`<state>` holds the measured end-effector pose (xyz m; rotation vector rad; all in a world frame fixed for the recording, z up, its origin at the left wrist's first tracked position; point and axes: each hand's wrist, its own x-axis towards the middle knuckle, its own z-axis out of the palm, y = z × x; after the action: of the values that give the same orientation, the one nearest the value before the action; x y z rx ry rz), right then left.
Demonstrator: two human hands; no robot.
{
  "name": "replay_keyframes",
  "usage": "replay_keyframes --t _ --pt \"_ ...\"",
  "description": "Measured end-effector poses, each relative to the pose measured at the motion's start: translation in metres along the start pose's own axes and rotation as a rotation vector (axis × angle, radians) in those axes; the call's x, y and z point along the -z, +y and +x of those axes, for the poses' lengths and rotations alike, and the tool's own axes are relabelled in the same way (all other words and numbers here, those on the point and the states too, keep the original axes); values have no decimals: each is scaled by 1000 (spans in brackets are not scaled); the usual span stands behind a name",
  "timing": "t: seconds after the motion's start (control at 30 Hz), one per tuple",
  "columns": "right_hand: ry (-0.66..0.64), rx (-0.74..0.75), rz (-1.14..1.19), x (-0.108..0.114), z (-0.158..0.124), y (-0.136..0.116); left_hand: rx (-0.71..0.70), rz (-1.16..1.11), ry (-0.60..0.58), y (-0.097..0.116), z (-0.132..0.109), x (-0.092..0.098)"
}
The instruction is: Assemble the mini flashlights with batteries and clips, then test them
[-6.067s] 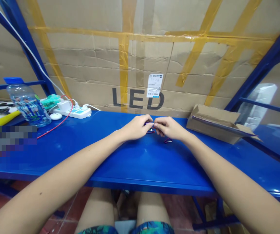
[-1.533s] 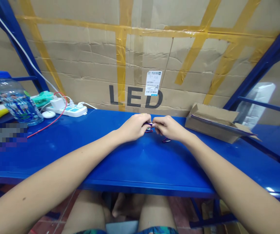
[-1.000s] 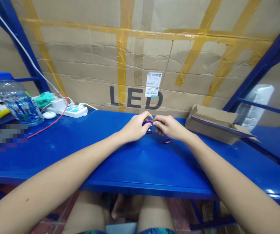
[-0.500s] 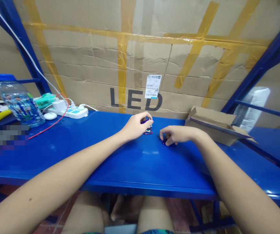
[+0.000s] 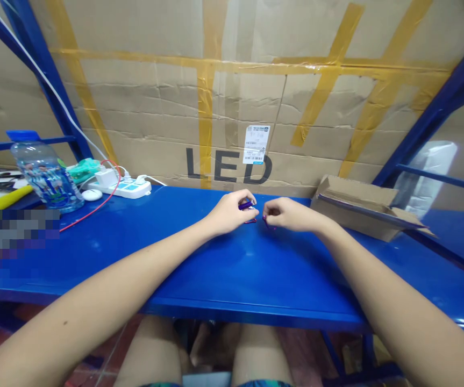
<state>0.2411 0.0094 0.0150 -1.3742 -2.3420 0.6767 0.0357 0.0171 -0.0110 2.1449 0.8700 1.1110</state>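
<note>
both arms stretch over the blue shelf (image 5: 223, 269). near its middle, the left hand (image 5: 227, 212) pinches a purple clip (image 5: 245, 205) in closed fingertips. just beside it, the right hand (image 5: 288, 214) is curled shut on another small clip (image 5: 264, 220), mostly hidden. at the shelf's right sits a cardboard box (image 5: 361, 207); at its far left, a water bottle (image 5: 48, 177) and power strip (image 5: 125, 187).

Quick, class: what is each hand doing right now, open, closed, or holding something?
Left hand: closed on a purple clip.
Right hand: pinched on a small clip.
</note>
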Motion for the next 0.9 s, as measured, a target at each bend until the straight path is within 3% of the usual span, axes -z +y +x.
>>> replay_keyframes --t 0.13,0.27,0.47,0.73,0.9 --pt "279 -17 616 -5 6 -2 16 -17 -16 1 -1 -1" --pt "304 -21 920 -13 11 -2 -40 48 25 1 -1 1" --pt "212 -54 1027 -21 12 -4 -100 168 56 5 -1 3" --pt "32 64 1004 -20 7 -5 -3 13 120 8 4 9" --pt "158 115 1034 -25 10 -10 -13 -41 130 7 5 9"
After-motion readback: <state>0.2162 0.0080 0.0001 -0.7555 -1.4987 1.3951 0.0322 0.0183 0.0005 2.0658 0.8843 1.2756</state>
